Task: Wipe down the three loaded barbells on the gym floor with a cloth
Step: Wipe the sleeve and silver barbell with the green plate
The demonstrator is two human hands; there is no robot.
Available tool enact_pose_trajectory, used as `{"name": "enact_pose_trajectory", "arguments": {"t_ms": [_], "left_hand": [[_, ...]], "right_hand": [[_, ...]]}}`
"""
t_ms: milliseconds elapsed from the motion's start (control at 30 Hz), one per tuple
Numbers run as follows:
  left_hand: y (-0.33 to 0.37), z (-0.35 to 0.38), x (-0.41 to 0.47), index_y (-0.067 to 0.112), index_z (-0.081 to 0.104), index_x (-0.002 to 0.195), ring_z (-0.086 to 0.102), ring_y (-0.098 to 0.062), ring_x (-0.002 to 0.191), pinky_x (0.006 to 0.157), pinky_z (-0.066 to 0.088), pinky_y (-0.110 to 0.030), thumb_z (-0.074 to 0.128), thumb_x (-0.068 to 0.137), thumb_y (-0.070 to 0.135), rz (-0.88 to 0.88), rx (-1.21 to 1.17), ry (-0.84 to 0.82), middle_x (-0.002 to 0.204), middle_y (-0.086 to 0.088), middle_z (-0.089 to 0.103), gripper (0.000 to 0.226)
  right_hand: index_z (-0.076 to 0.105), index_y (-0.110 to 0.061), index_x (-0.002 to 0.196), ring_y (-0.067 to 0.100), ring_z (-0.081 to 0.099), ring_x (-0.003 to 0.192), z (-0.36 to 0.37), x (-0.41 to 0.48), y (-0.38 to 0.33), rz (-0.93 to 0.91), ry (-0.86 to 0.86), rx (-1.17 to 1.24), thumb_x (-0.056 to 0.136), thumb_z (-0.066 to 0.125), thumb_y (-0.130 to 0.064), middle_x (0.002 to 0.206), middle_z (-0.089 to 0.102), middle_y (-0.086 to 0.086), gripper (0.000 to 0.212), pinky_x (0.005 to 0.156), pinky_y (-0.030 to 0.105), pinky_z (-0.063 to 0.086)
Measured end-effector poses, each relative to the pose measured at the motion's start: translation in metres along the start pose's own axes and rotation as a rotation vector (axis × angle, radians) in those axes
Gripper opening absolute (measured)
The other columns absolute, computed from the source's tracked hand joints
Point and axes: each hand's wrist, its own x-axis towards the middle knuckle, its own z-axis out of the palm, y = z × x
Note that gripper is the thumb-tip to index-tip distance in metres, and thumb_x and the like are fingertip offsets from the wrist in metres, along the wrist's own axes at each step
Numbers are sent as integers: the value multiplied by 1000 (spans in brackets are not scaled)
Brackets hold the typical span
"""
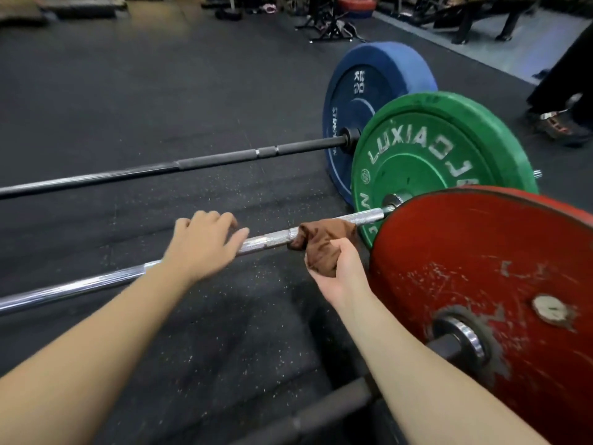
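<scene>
Your right fingers (333, 248) are curled tight round a bunched brown cloth (321, 239), thumb pressed against it on the near side, so your right hand (340, 271) grips the cloth from below with the palm turned up. The upper end of the cloth lies folded over the chrome bar (272, 239) and touches it, not far from the collar where that bar enters the green plate (433, 162).

Your left fingers (208, 216) arch over the same chrome bar, curled down its far side, with the thumb stretched along the knurled steel towards the cloth. Your left hand (200, 244) holds the bar from above, near the cloth but not touching it, and it is slightly blurred.

This chrome bar is the middle one of three that lie side by side on the black rubber floor (128, 97). Beyond it lies the black bar (224, 159), loaded with the blue plate (362, 101), which stands just behind the green one. Nearest you, the dark bar (333, 407) runs under your right forearm and carries the scuffed red plate (500, 284), whose rim hides the lower edge of the green plate.

At the right edge a person's shoe (558, 125) stands on the floor, well apart from the plates, and a black stand (324, 24) sits at the back of the room
</scene>
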Motion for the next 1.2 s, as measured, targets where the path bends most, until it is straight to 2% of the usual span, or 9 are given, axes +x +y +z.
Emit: {"name": "enact_pose_trajectory", "arguments": {"t_ms": [100, 300, 400, 500, 633, 767, 967, 1100, 1200], "left_hand": [[-32, 19, -11, 42, 51, 129, 53, -21, 122, 107, 27, -49, 11, 95, 69, -84, 30, -161, 125, 4, 59, 59], [-31, 23, -8, 51, 48, 122, 48, -16, 109, 107, 23, -46, 13, 100, 64, -84, 4, -144, 108, 8, 45, 44], [-33, 25, -9, 51, 47, 123, 48, -16, 109, 107, 24, -46, 10, 98, 65, -80, 7, -146, 109, 8, 45, 47], [-33, 25, -7, 51, 47, 123, 49, -16, 111, 108, 24, -46, 9, 97, 66, -80, 7, -160, 112, 8, 45, 49], [-34, 26, -8, 51, 47, 125, 48, -17, 112, 108, 23, -47, 7, 97, 66, -78, 4, -151, 112, 8, 44, 50], [-33, 26, -8, 52, 47, 125, 49, -18, 113, 108, 24, -48, 6, 96, 67, -64, 8, -150, 114, 8, 46, 52], [-33, 25, -9, 48, 48, 127, 50, -20, 116, 108, 23, -49, 8, 98, 67, -69, -2, -185, 117, 5, 47, 52], [-34, 24, -5, 47, 48, 127, 50, -21, 116, 108, 24, -50, 8, 99, 67, -63, 5, -182, 118, 5, 47, 53], [-34, 26, -6, 48, 50, 124, 50, -20, 114, 108, 24, -49, 10, 99, 67, -64, 0, -177, 111, 7, 44, 51]], "right_hand": [[56, -13, 90, 10, 58, 44, -17, 19, 7, -21, 75, 102, 98, 33, -1, 53, 60, -2, 27, 63, 28, 53], [61, -5, 89, 26, 61, 82, -23, 45, -21, -162, 181, 199, 98, 28, 0, 78, 67, 12, 34, 107, 48, 45], [63, -8, 108, 30, 65, 102, -22, 52, -20, -209, 207, 325, 96, 33, -8, 106, 68, 14, 33, 101, 54, 49], [65, -12, 108, 27, 66, 107, -23, 58, -21, -231, 131, 433, 96, 34, -17, 92, 75, 9, 34, 102, 51, 47], [67, -14, 119, 31, 61, 124, -23, 66, -14, -210, 47, 469, 100, 33, -28, 121, 70, 10, 42, 111, 54, 40], [66, -10, 116, 30, 56, 130, -31, 65, -16, -227, 11, 454, 100, 35, -20, 117, 68, 12, 36, 113, 53, 39], [66, -10, 113, 30, 56, 131, -31, 69, -17, -276, 24, 463, 94, 44, -14, 126, 64, 11, 29, 112, 49, 41], [63, -9, 99, 20, 63, 116, -33, 71, -10, -235, 35, 442, 86, 45, -12, 90, 64, 10, 23, 102, 47, 50], [60, -15, 85, 21, 66, 76, -22, 63, -4, -213, 35, 330, 86, 36, -12, 71, 59, 5, 23, 96, 47, 54]]}}
